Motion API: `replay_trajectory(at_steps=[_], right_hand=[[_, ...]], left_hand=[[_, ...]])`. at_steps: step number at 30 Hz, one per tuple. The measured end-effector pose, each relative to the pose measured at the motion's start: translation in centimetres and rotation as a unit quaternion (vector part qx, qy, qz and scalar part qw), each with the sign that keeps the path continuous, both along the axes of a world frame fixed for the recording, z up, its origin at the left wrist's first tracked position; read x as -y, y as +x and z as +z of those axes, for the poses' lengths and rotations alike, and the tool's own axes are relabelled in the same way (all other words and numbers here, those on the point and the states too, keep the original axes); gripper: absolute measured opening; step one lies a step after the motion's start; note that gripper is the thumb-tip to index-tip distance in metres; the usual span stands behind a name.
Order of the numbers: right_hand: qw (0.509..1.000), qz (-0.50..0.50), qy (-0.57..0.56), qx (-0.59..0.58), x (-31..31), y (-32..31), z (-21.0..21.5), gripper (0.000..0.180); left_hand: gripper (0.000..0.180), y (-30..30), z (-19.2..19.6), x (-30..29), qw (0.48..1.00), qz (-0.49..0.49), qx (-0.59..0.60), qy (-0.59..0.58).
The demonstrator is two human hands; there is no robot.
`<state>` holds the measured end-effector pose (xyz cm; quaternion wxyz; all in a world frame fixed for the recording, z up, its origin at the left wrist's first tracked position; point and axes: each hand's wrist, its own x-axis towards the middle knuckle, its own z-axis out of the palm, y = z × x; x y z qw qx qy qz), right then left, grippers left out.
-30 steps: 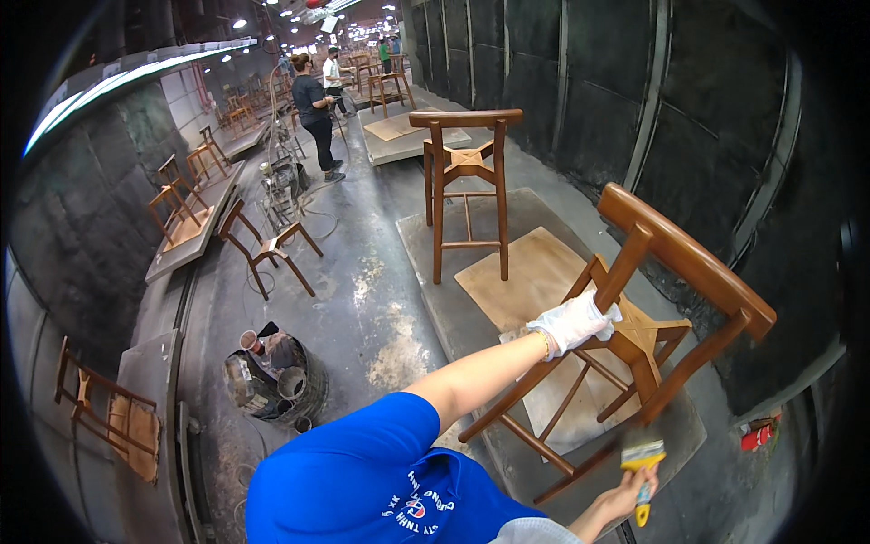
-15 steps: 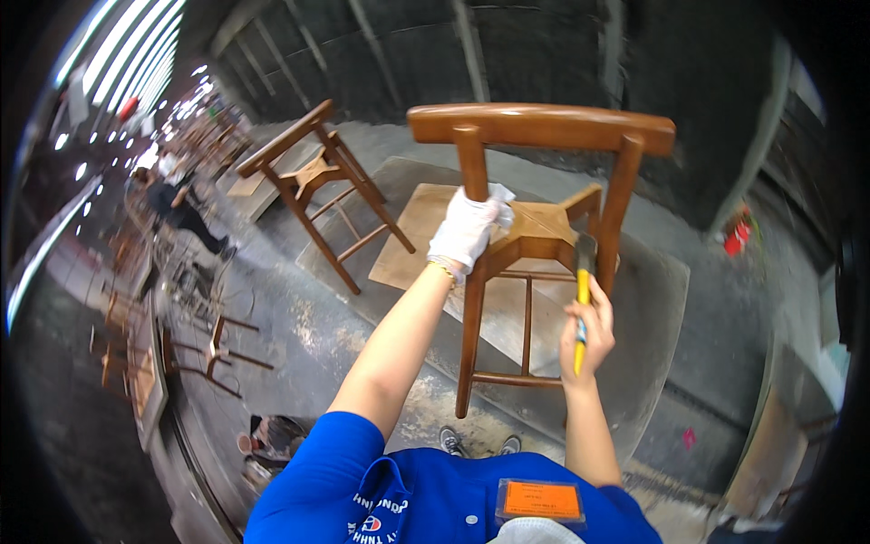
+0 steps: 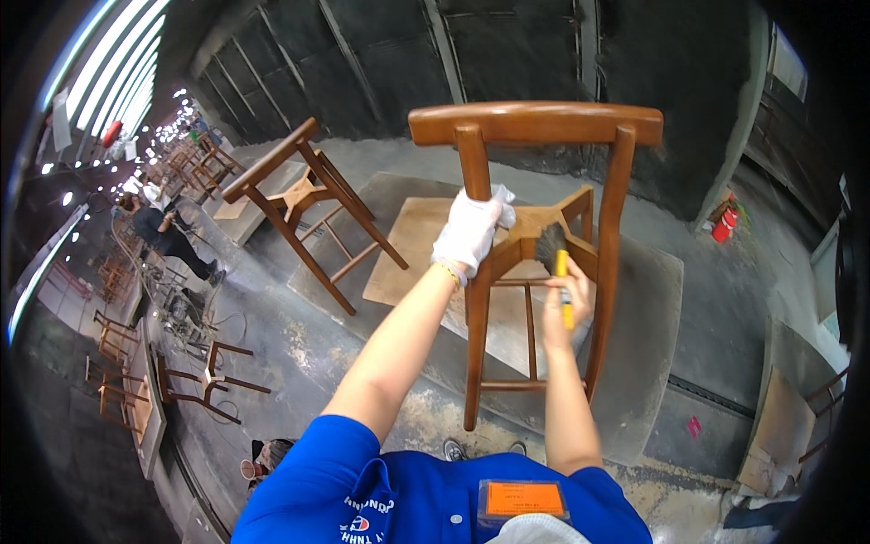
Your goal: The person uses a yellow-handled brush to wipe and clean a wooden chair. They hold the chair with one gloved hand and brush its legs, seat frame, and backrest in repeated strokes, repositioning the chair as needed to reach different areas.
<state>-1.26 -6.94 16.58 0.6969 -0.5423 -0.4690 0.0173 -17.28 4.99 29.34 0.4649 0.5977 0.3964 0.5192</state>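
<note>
The fingers [image 3: 471,227] of the gloved left hand [image 3: 467,238] are closed around the left back post of the wooden chair [image 3: 535,236], with a bit of white cloth [image 3: 504,195] bunched against the post just beside the glove. The bare right hand [image 3: 564,308] is wrapped shut on the yellow handle of a paintbrush [image 3: 555,258], whose dark bristles are laid against the seat frame near the right post. A second ago the chair was seen tipped over to the right and the brush was held low, well apart from the wood; half a second ago the chair was already upright in front and the brush was raised beside it. Now the chair is seen square-on, its curved top rail uppermost and its legs set on a grey mat [image 3: 652,299] laid on the floor, and the bristles have been brought onto the frame. From this it is judged that positioning is over and that coating of the seat frame is under way, the chair being steadied by the left hand. Another chair [image 3: 304,195] is leaned on a mat to the left, and a person [image 3: 163,231] is bent over work farther off.
</note>
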Motion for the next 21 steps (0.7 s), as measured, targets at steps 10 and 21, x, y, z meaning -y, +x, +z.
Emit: replay_trajectory(at_steps=[10,21], right_hand=[[0.962,0.246,0.093,0.075,0.2,1.7,12.0,0.019],[0.851,0.305,-0.098,0.417,6.9,-0.7,0.7,0.008]], left_hand=[[0.05,-3.3,7.3,-3.7,0.932,-0.261,0.231,-0.096],[0.038,-1.5,9.3,-4.6,0.971,-0.212,0.109,-0.017]])
